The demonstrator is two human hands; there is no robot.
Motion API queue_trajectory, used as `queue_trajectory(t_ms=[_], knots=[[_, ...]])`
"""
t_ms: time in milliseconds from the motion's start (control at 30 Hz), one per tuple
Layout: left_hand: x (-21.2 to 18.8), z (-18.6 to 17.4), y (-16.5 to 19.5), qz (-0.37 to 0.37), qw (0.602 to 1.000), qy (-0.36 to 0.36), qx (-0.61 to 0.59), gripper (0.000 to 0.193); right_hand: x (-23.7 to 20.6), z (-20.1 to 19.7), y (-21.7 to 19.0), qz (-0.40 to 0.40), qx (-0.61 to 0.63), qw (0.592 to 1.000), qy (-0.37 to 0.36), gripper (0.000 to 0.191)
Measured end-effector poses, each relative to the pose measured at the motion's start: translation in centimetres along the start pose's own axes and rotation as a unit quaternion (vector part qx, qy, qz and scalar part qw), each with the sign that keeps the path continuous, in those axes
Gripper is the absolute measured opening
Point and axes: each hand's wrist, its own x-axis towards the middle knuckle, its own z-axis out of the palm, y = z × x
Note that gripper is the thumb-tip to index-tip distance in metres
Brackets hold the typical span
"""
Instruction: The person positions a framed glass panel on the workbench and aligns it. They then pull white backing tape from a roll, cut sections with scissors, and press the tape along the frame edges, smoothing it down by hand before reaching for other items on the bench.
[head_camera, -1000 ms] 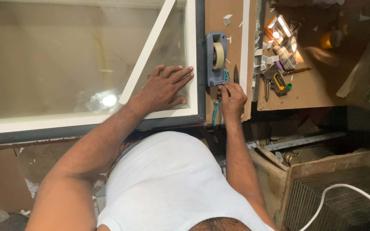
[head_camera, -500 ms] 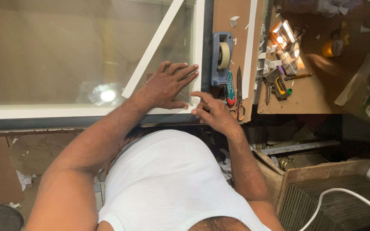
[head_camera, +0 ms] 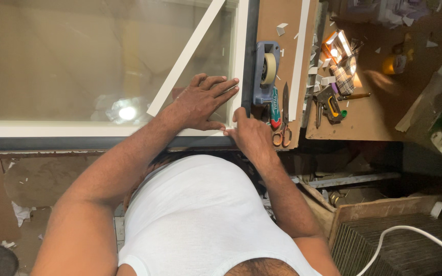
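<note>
Glass pane (head_camera: 78, 61) in its white frame (head_camera: 52, 129) lies flat on the tabletop (head_camera: 277, 20), directly ahead of both hands. The left hand (head_camera: 200, 105) rests spread, palm down, all fingers extended, on the pane's near right corner, gripping nothing. The right hand (head_camera: 251, 135) sits just beside it at the corner itself, fingers curled and thumb pressed up along the frame's right edge; whether it pinches anything I cannot tell. A loose white strip (head_camera: 190, 53) runs diagonally across the glass, its lower end at the left hand. Right of the frame stand a blue tape dispenser (head_camera: 266, 71), scissors (head_camera: 285, 115) and a staple gun (head_camera: 328, 102).
</note>
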Motion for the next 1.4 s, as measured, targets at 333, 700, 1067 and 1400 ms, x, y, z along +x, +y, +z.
queue_trajectory(t_ms=[333, 700, 1067, 1400], knots=[[-0.3, -0.9, 0.1, 0.004, 0.999, 0.021, -0.032, 0.113, -1.1, -0.8, 0.9, 0.068, -0.018, 0.997, 0.034, 0.051], [-0.1, -2.1, 0.3, 0.006, 0.992, 0.095, -0.079, 0.09, 3.7, 2.5, 8.5, 0.09, 0.238, 0.888, 0.384, 0.029], [5.0, -4.6, -3.3, -0.048, 0.937, 0.301, -0.169, 0.045, 5.0, 3.5, 10.7, 0.217, 0.636, 0.716, 0.19, 0.028], [11.6, -3.8, -9.7, -0.119, 0.91, 0.393, -0.055, 0.049, 3.4, 7.4, 9.0, 0.131, 0.519, 0.771, 0.344, 0.024]])
